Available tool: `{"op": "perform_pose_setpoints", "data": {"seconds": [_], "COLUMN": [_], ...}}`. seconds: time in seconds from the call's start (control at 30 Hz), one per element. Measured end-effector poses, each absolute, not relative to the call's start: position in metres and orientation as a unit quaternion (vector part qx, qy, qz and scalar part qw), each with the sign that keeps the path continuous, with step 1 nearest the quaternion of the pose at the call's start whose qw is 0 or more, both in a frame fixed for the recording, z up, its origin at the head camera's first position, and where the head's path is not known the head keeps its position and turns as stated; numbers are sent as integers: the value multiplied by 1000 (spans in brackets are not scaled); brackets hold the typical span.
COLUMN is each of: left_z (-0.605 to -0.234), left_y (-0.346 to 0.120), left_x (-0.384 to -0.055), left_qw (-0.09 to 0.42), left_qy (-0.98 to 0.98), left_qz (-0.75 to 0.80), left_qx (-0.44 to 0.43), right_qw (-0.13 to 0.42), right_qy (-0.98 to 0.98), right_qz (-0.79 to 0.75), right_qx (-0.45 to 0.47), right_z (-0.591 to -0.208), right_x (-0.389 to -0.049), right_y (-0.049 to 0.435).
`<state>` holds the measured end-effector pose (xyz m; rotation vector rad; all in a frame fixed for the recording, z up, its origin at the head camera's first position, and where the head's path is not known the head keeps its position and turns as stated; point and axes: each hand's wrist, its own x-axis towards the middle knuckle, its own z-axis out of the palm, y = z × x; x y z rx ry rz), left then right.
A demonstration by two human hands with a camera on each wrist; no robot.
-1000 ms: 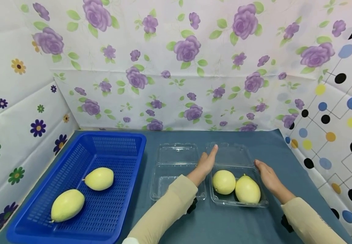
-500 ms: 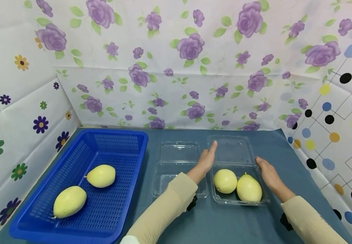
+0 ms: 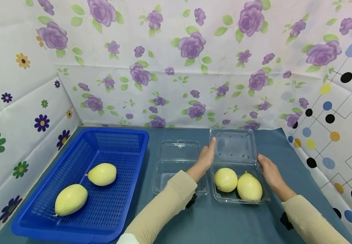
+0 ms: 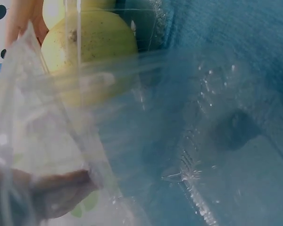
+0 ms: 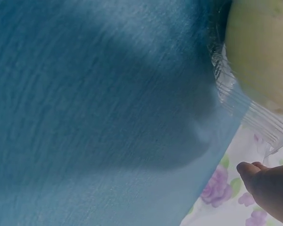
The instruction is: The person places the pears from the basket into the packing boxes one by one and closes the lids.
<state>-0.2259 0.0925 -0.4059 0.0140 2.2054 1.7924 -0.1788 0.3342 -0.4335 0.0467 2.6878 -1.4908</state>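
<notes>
Two pale yellow melons (image 3: 249,186) sit side by side in the base of a clear plastic clamshell box (image 3: 240,200). Its lid (image 3: 233,145) stands tilted up at the back. Along the lid's left edge, my left hand (image 3: 205,158) reaches with a finger extended upward; in the left wrist view, clear plastic overlaps that hand (image 4: 61,193). My right hand (image 3: 270,174) is at the lid's right edge, its fingertips right at the corner by the hinge. The right wrist view shows the thumb (image 5: 262,176) close below the box's ribbed side.
Left of the filled box, a second clear clamshell box (image 3: 167,173) lies with its lid back, partly behind my left forearm. A blue perforated basket (image 3: 140,162) at the left holds two more melons (image 3: 102,174). Patterned cloth walls (image 3: 170,95) border the blue table (image 3: 212,223).
The right box's lid has risen from lying back to a steeper tilt, with both hands at its edges. The hands have shifted slightly upward; the melons stay in place.
</notes>
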Motion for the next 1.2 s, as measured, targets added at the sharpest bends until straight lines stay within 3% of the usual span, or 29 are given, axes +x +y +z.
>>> {"op": "perform_pose_setpoints", "data": {"seconds": [0.8, 1.2], "left_z": [-389, -379], "left_y": [86, 84], "left_x": [-217, -207], "left_qw": [149, 185], "left_qy": [776, 779], "left_qz": [612, 597], "left_qx": [36, 47], "right_qw": [21, 8], "right_qy": [875, 867], "right_qz": [-482, -496], "right_qx": [41, 36], "right_z": [-426, -426], "right_x": [-177, -170], "right_y": [332, 334]}}
